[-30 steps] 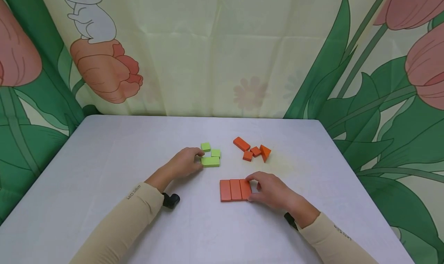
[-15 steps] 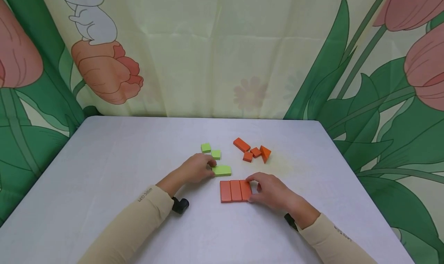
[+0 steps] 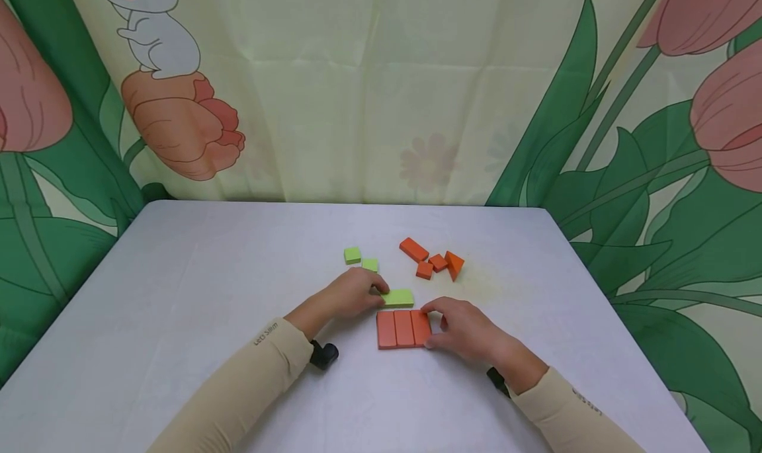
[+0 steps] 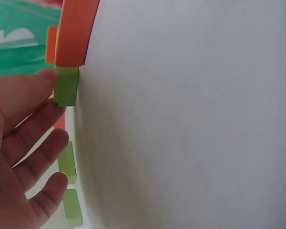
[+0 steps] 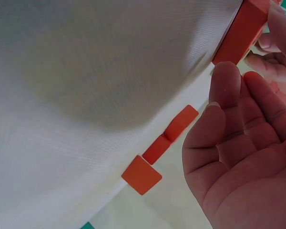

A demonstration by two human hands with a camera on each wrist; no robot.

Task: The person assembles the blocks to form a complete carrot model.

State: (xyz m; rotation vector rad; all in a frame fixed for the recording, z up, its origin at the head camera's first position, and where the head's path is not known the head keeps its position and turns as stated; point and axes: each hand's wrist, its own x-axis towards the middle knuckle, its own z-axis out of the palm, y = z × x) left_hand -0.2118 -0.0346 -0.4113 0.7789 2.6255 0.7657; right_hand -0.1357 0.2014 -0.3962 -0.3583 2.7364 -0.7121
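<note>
My left hand (image 3: 347,293) pinches a long green block (image 3: 397,299) between thumb and fingers, at the far side of three long orange-red blocks (image 3: 404,329) lying side by side. In the left wrist view the green block (image 4: 66,86) shows next to the end of an orange block (image 4: 77,33). Whether they touch, I cannot tell. My right hand (image 3: 467,326) holds the rightmost orange block, its index finger at the far corner and its thumb at the near one. The right wrist view shows a fingertip against that block (image 5: 240,33); the thumb's contact is unclear there.
Two small green blocks (image 3: 352,255) lie behind my left hand. Farther right sit a loose long orange block (image 3: 413,249), two small orange blocks (image 3: 438,262) and an orange triangle block (image 3: 455,266). A printed curtain (image 3: 369,122) hangs behind the white table (image 3: 238,261).
My left hand has drawn the long green block away from the small green ones, toward me and rightward, up to the orange row. The right hand has stayed in place.
</note>
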